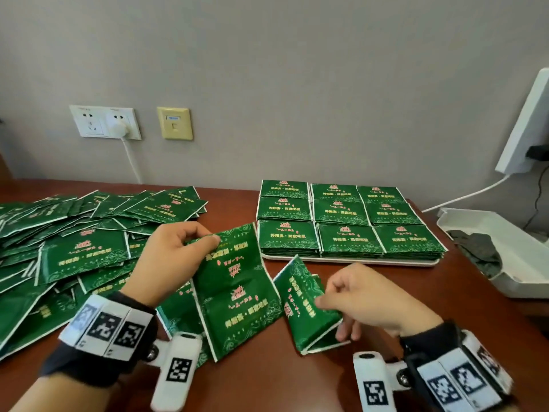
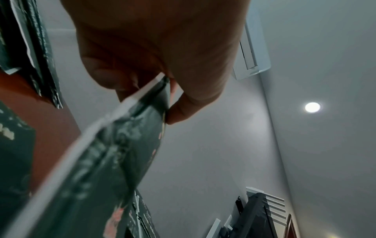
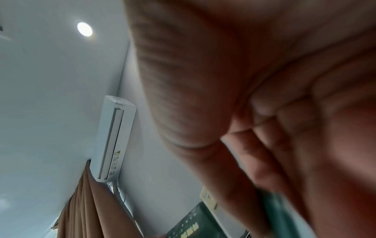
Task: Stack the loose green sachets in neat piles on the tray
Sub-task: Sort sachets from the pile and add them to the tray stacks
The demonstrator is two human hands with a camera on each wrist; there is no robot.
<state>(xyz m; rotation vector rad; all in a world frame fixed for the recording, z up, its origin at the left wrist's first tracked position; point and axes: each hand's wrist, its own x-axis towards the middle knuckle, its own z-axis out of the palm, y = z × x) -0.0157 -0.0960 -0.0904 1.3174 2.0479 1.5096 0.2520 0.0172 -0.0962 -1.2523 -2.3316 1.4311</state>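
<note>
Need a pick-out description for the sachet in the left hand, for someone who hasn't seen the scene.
Start at the wooden table: white tray of stacked green piles at the back right, loose heap on the left. Between them, near the front, the left hand pinches the top corner of the left-hand sachet. Unlike its neighbours, it is a joined pair, printed twice, raised off the heap.

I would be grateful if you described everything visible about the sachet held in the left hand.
The sachet is a long, glossy dark green packet with white sealed edges, pale swirl patterns and red and yellow print; it looks like two joined sections. The left hand pinches its far top corner between thumb and fingers, so it hangs tilted, its lower end near or on the wooden table, over other loose sachets. The left wrist view shows the same pinch at the edge.
</note>
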